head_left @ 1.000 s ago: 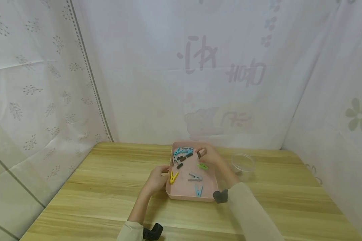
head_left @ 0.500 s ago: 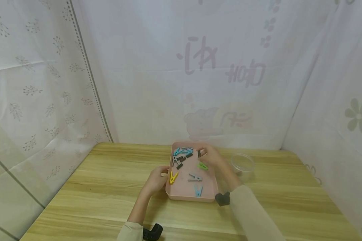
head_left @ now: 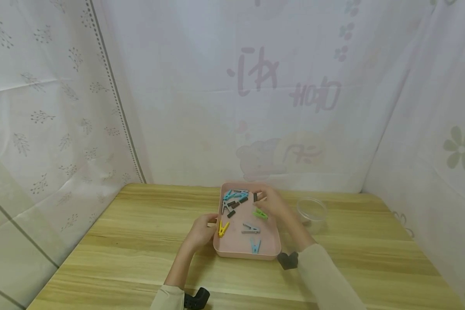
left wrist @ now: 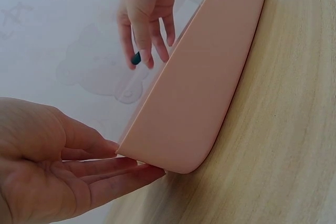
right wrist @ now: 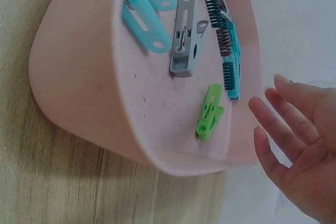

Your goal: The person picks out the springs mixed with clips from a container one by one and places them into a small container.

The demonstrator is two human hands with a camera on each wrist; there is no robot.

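At the far right of the pink tray (head_left: 245, 255), my right hand (head_left: 270, 203) pinches a small dark coil spring (head_left: 255, 197) between thumb and fingertips. Its dark end also shows at the fingertips in the left wrist view. My left hand (left wrist: 47, 174) holds the tray's left side, thumb at the rim and fingers along the outer wall. Several dark springs (right wrist: 224, 42) lie in the far left part of the tray beside blue clothespins (head_left: 240, 195). Below my right hand lies a green clothespin (right wrist: 209, 113). Yellow (head_left: 223, 229), grey (right wrist: 185, 38) and light blue clothespins (head_left: 255, 246) lie nearer.
A round clear plastic container (head_left: 311, 209) stands on the wooden table (head_left: 356, 241), right of the tray. Behind the table hangs a pale printed curtain (head_left: 190, 129), with further curtains on both sides.
The spring in my right hand has turned from slanted to nearly upright. My right wrist and sleeve have shifted slightly right and toward me. My left hand stays at the tray.
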